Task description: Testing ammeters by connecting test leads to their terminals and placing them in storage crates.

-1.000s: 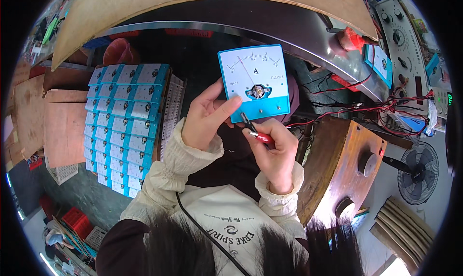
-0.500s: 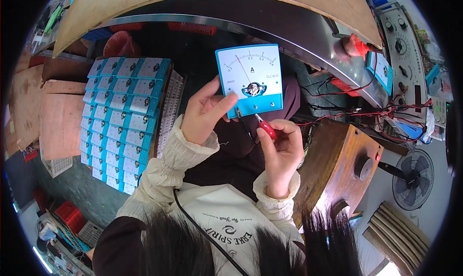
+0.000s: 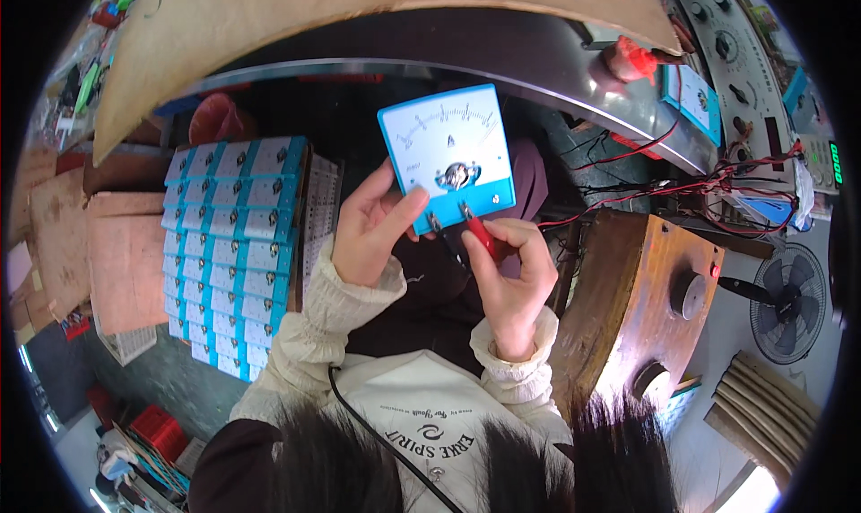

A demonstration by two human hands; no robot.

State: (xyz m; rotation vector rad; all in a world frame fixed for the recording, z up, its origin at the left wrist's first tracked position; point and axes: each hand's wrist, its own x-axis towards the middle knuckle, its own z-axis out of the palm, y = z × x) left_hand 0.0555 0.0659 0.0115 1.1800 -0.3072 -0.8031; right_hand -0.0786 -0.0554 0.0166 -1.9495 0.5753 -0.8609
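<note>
My left hand (image 3: 372, 226) grips a blue-and-white analog ammeter (image 3: 444, 145) by its lower left corner, thumb on the front. The meter's dial faces me, tilted a little. My right hand (image 3: 516, 275) is closed on a red alligator clip (image 3: 480, 238), pinched between thumb and fingers. The red clip's metal tip is at the middle terminal on the meter's blue lower strip. A black clip (image 3: 446, 238) sits at the left terminal, its lower part dark against my lap. The right terminal has nothing on it.
Rows of similar meters (image 3: 238, 244) stand stacked at my left. A metal bench edge (image 3: 574, 109) runs across ahead. At right are a wooden box with knobs (image 3: 619, 307), tangled red and black wires (image 3: 717, 186), a control panel (image 3: 740, 73) and a fan (image 3: 789, 302).
The red clip has moved from just below the meter up to its middle terminal. The meter has shifted slightly left and tilted. The whole view has turned a little.
</note>
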